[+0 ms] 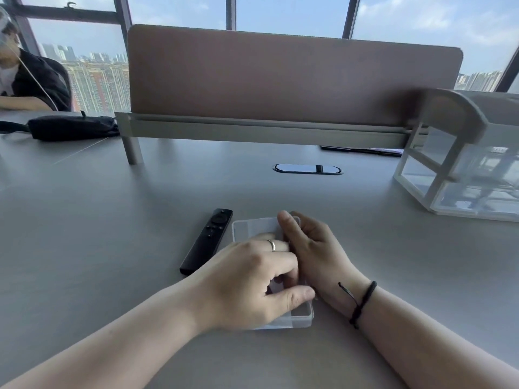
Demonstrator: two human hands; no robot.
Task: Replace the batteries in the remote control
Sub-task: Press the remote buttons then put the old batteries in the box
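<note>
A black remote control lies face up on the grey table, slanting away from me, just left of a small clear plastic box. Both my hands are on that box. My left hand covers its near part, fingers curled over the top and thumb against its right side. My right hand holds the box's right edge, thumb lying on the lid near the far corner. What is inside the box is hidden by my hands. No batteries are in view.
A brown desk divider stands across the far side, with an oval cable port before it. A clear organiser with white frame sits far right. A black pouch and another person are far left.
</note>
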